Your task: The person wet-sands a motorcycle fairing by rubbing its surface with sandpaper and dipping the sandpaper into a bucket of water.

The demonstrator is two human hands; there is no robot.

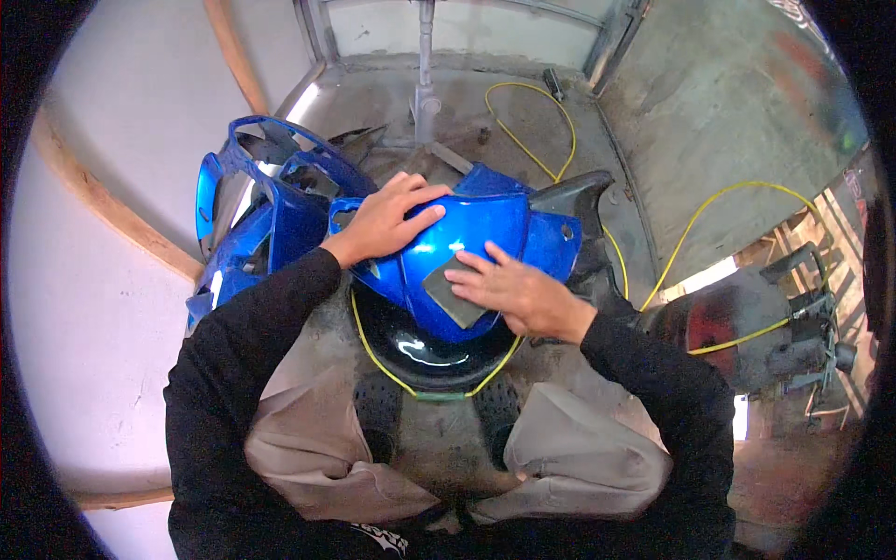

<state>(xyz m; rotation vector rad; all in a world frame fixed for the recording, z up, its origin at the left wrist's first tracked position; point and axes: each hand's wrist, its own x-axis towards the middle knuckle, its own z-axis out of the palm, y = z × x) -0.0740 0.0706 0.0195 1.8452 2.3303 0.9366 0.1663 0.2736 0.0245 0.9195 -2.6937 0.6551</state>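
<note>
A glossy blue plastic body panel (490,217) rests over a black glossy piece (425,355) between my feet. My left hand (392,219) grips its upper left, fingers curled over the top and thumb lying on the surface. My right hand (509,289) presses a dull olive-grey abrasive sheet (446,296) against the panel's front, fingers slightly spread over it. More blue fairing parts (261,215) lie to the left, beside the panel. A dark plastic piece (593,194) sticks out behind it on the right.
A dark compressor-like machine (709,313) with a yellow hose (700,201) stands at the right. The hose also loops on the floor at the back near a grey metal post (426,103). A pale wall with a curved wooden strip (112,187) is at the left.
</note>
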